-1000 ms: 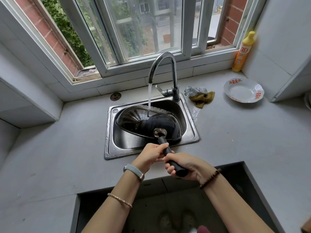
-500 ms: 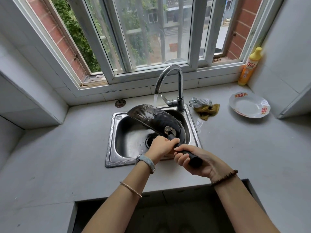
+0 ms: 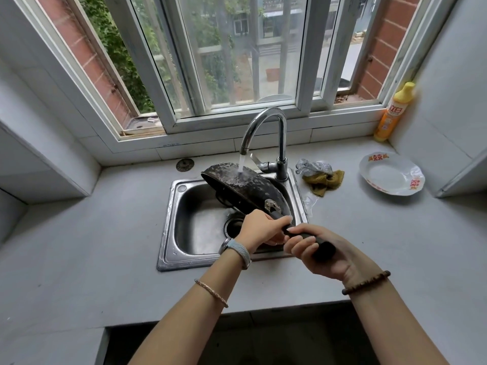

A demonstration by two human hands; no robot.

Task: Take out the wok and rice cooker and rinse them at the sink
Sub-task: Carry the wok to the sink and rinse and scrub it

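black wok (image 3: 245, 185) tilted over steel sink (image 3: 195, 214), centre frame, outer face under faucet (image 3: 282, 138) stream, likely to rinse and drain; left hand (image 3: 261, 230) and right hand (image 3: 313, 248) both clasp its handle (image 3: 325, 251).

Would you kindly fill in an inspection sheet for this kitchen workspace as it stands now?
Surface: grey countertop with a steel sink set in it.
Job's things: wok tilted over the sink, with water from the faucet striking it; rice cooker not in view.
Clutter: steel scourer and yellow cloth beside the faucet; plate; yellow bottle; round metal disc behind the sink.
Grippers: left hand and right hand both grip the wok handle.
Cables: nothing seen.
Surroundings: window behind the sink.
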